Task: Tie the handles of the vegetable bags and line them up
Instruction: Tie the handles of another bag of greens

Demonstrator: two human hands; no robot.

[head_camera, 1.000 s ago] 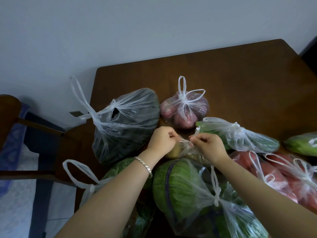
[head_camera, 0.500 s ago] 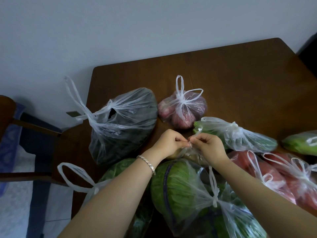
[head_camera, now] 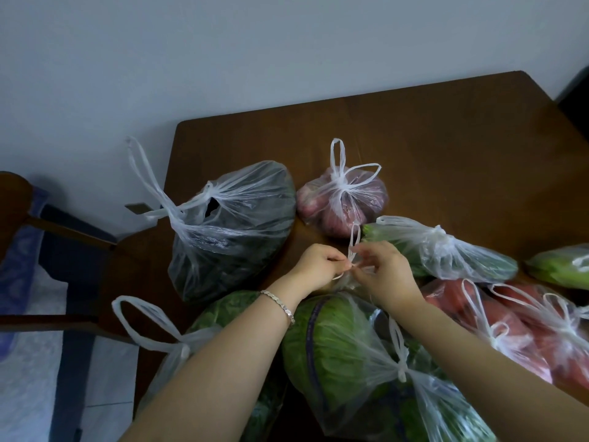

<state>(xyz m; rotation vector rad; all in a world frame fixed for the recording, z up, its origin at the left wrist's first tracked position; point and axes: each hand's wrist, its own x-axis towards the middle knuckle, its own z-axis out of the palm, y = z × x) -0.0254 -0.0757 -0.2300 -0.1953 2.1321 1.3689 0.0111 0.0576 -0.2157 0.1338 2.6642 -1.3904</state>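
Small clear bag (head_camera: 345, 283), mostly hidden under the hands, sits on the near-left part of the tabletop (head_camera: 446, 138), between the onion bag (head_camera: 344, 202) and the cabbage bag (head_camera: 334, 346).

Left hand (head_camera: 318, 266) and right hand (head_camera: 385, 272) meet over its mouth. Each grip pinches a handle strand at the knot, fingertips almost touching. One handle loop (head_camera: 354, 240) stands up from the pinch, its long axis pointing toward the far edge.

Onion bag is knotted, with its two loops splayed toward the far edge. Dark leafy bag (head_camera: 236, 228) lies at the left edge, its handles trailing off over that edge. Long green bag (head_camera: 446, 253) lies with its axis slanting toward the right edge. Tomato bags (head_camera: 510, 314) lie tied, nearer and to the right.

Silver bracelet (head_camera: 277, 306) on the left wrist. Wooden chair (head_camera: 19, 199) stands beyond the left edge.
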